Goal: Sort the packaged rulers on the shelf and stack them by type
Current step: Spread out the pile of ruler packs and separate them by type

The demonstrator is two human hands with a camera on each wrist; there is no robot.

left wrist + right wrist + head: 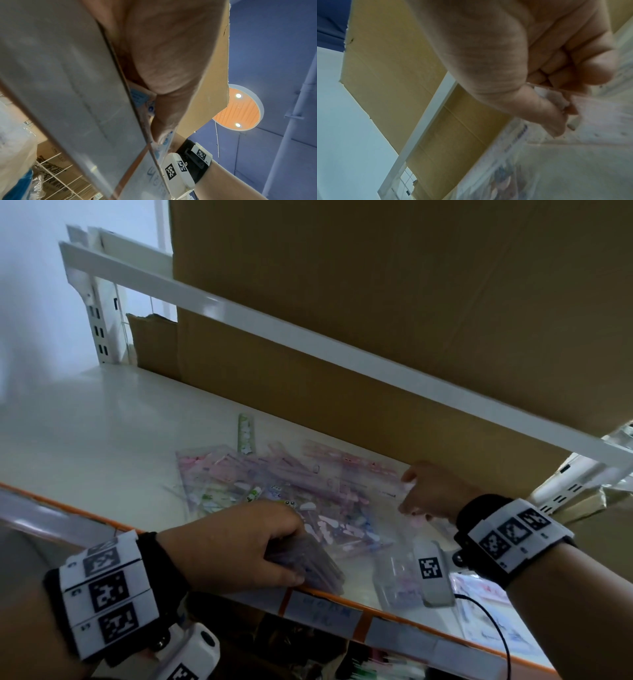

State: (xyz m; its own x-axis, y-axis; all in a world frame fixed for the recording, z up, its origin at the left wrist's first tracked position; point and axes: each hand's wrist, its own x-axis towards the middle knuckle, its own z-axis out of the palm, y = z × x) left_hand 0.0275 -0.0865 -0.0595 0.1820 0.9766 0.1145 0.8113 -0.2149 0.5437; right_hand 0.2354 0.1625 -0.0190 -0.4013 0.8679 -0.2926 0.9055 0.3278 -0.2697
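Rulers in clear packets (pixel 274 491) lie heaped on the white shelf (pixel 102 433), just in front of the cardboard box (pixel 376 337). My left hand (pixel 236 546) grips a stack of packets (pixel 308 563) at the shelf's front edge. My right hand (pixel 431 494) pinches one clear packet (pixel 363 474) by its end, close to the box.

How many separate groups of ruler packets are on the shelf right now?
3, though overlaps may hide more. A bundle gripped by the left hand at the shelf's front edge; a loose pile mid-shelf; one long packet along the cardboard box, its end pinched by the right hand.
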